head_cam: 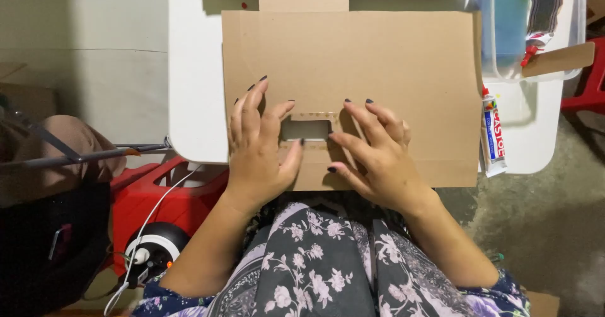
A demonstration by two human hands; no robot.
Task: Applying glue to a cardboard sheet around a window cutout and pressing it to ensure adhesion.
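A flat brown cardboard sheet (pixel 391 65) lies on a white table (pixel 192 84), with a tab at its far edge and a small rectangular cut-out (pixel 306 130) near its front edge. My left hand (pixel 258 147) presses flat on the cardboard just left of the cut-out, thumb along its lower edge. My right hand (pixel 372 153) rests on the cardboard right of the cut-out, fingers spread and fingertips touching the hole's right side. Both hands have dark-painted nails. Neither hand grips anything.
A glue tube (pixel 494 137) lies on the table right of the cardboard. A clear plastic container (pixel 513 24) and a cardboard scrap (pixel 558 58) sit at the back right. A red plastic stool (pixel 157 188) and a black-and-white device with a cable (pixel 148 251) are at the lower left.
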